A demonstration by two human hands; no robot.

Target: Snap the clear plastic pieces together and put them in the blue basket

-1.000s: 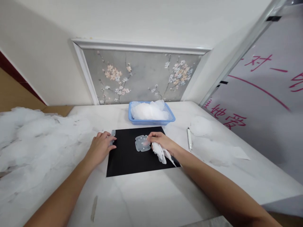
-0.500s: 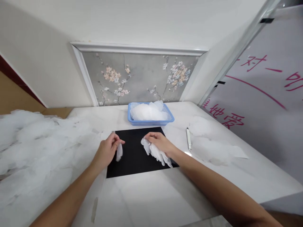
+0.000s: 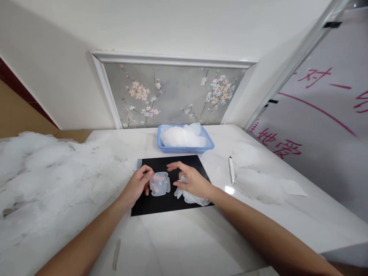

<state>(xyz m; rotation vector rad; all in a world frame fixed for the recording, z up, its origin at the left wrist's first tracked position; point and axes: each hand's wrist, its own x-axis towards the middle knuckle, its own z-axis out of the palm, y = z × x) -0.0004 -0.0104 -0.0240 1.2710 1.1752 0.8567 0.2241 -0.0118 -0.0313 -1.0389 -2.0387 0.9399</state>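
My left hand point(image 3: 140, 183) holds up a translucent square plastic piece point(image 3: 160, 183) over the black mat point(image 3: 161, 201), fingers showing through it. My right hand point(image 3: 190, 180) hovers just right of that piece with thumb and forefinger apart, while its lower fingers clutch a bunch of white translucent pieces point(image 3: 192, 197) resting against the mat.
A blue tray point(image 3: 185, 146) heaped with white pieces stands behind the mat. A big pile of white pieces point(image 3: 48, 180) covers the left of the white table point(image 3: 184, 241). A white pen-like tool point(image 3: 231, 170) and more white sheets point(image 3: 258, 180) lie right. A whiteboard with pink writing leans at the right.
The square piece that lay on the mat under my right fingers is now lifted in my left hand. My right hand moved its bunch slightly toward me.
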